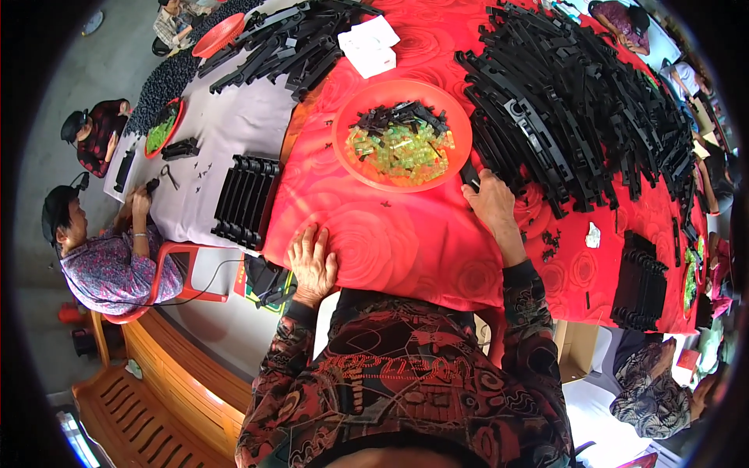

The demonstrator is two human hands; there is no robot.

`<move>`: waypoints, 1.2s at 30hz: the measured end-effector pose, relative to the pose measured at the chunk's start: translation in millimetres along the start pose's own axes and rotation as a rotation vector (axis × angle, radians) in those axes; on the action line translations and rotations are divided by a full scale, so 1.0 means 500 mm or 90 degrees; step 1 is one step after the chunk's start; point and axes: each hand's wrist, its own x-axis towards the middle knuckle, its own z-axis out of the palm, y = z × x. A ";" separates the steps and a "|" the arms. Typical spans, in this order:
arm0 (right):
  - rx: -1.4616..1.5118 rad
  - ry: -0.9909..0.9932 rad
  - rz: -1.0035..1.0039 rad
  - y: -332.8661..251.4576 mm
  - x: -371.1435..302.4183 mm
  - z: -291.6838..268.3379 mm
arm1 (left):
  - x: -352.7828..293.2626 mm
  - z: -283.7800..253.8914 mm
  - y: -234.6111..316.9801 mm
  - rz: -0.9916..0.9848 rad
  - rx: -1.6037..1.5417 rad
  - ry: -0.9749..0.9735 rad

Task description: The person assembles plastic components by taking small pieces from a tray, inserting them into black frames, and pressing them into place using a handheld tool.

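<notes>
My left hand (313,264) lies flat on the red rose-patterned tablecloth (374,249), near the table's front edge, fingers stretched out and nothing in it. Farther right, my right hand (493,204) is closed around the near end of a black plastic strip (469,173), beside the bowl; its far end meets the heap, so I cannot tell its full length. The round orange-red bowl (343,168) holds small black pieces and clear yellow-green pieces. Right of it spreads a large heap of long black plastic strips (562,109).
A white box (369,45) stands behind the bowl. Stacked black strips (246,201) sit at left, with scissors (169,177) beyond. Small black bits (551,243) and crumpled white paper (593,235) lie at right. A person (117,249) works at left; others sit around.
</notes>
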 end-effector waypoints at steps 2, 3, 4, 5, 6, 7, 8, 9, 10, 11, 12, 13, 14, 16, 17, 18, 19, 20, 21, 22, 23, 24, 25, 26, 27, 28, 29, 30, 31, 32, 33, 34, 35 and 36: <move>0.004 0.007 0.009 0.011 -0.013 0.005 | 0.003 -0.003 0.008 -0.015 -0.005 -0.002; 0.019 0.020 0.025 0.025 -0.026 0.007 | 0.005 -0.005 0.010 -0.025 -0.011 -0.002; 0.033 0.035 0.041 0.037 -0.038 0.008 | 0.008 -0.011 0.011 -0.025 -0.009 -0.004; 0.033 0.033 0.041 0.048 -0.054 0.003 | 0.009 -0.013 0.010 -0.026 -0.008 -0.005; 0.075 0.028 0.038 0.061 -0.076 -0.003 | 0.009 -0.014 0.009 -0.052 -0.048 -0.005; 0.117 0.022 0.033 0.071 -0.097 -0.010 | 0.009 -0.018 0.010 -0.080 -0.088 -0.004; 0.117 0.020 0.032 0.081 -0.118 -0.015 | 0.010 -0.022 0.015 -0.084 -0.091 0.043; 0.175 -0.013 0.044 0.094 -0.141 -0.024 | 0.016 -0.025 0.025 -0.084 -0.093 0.042; 0.234 -0.049 0.053 0.101 -0.163 -0.031 | 0.018 -0.032 0.034 -0.085 -0.097 0.050; 0.233 -0.053 0.052 0.103 -0.184 -0.041 | 0.023 -0.040 0.044 -0.087 -0.102 0.059; 0.265 -0.101 0.060 0.105 -0.208 -0.060 | 0.040 -0.050 0.062 -0.038 -0.136 0.077; 0.299 -0.150 0.066 0.107 -0.226 -0.074 | 0.045 -0.049 0.072 -0.017 -0.152 0.073; 0.297 -0.155 0.066 0.112 -0.241 -0.084 | 0.052 -0.051 0.086 0.010 -0.184 0.054; 0.329 -0.282 0.029 0.118 -0.261 -0.101 | 0.070 -0.059 0.120 0.076 -0.239 0.016; 0.328 -0.285 0.030 0.110 -0.259 -0.109 | 0.072 -0.056 0.131 0.098 -0.249 -0.008; 0.322 -0.324 -0.024 0.096 -0.256 -0.117 | 0.076 -0.054 0.143 0.125 -0.256 -0.029; 0.316 -0.362 -0.077 0.082 -0.251 -0.120 | 0.082 -0.053 0.154 0.152 -0.264 -0.049; 0.316 -0.364 -0.077 0.065 -0.239 -0.117 | 0.088 -0.057 0.164 0.175 -0.266 -0.070; 0.300 -0.404 -0.121 0.044 -0.223 -0.113 | 0.094 -0.060 0.173 0.198 -0.268 -0.089; 0.285 -0.444 -0.171 0.023 -0.204 -0.106 | 0.098 -0.062 0.175 0.219 -0.267 -0.120; 0.284 -0.445 -0.175 0.007 -0.188 -0.095 | 0.096 -0.059 0.175 0.217 -0.265 -0.118; 0.283 -0.436 -0.251 -0.006 -0.172 -0.082 | 0.097 -0.052 0.175 0.220 -0.267 -0.132; 0.282 -0.427 -0.330 -0.020 -0.155 -0.067 | 0.097 -0.047 0.174 0.221 -0.267 -0.146; 0.280 -0.427 -0.334 -0.035 -0.136 -0.056 | 0.100 -0.042 0.172 0.212 -0.267 -0.124; 0.281 -0.430 -0.365 -0.049 -0.117 -0.045 | 0.092 -0.025 0.159 0.210 -0.265 -0.120; 0.280 -0.433 -0.395 -0.060 -0.103 -0.037 | 0.082 -0.004 0.141 0.172 -0.245 -0.125; 0.276 -0.432 -0.400 -0.067 -0.094 -0.026 | 0.072 0.017 0.126 0.134 -0.227 -0.130; 0.259 -0.395 -0.395 -0.074 -0.087 -0.014 | 0.083 0.012 0.125 0.139 -0.215 -0.081; 0.241 -0.357 -0.390 -0.076 -0.079 -0.007 | 0.087 0.015 0.123 0.138 -0.216 -0.077; 0.230 -0.290 -0.389 -0.075 -0.081 -0.007 | 0.090 0.020 0.122 0.142 -0.193 -0.063; 0.227 -0.291 -0.395 -0.077 -0.083 -0.010 | 0.090 0.024 0.119 0.142 -0.167 -0.047; 0.258 -0.225 -0.357 -0.078 -0.085 -0.016 | 0.091 0.028 0.120 0.139 -0.167 -0.043; 0.289 -0.159 -0.319 -0.078 -0.087 -0.023 | 0.092 0.035 0.126 0.126 -0.137 -0.016; 0.308 -0.142 -0.294 -0.074 -0.088 -0.037 | 0.092 0.040 0.132 0.113 -0.107 0.009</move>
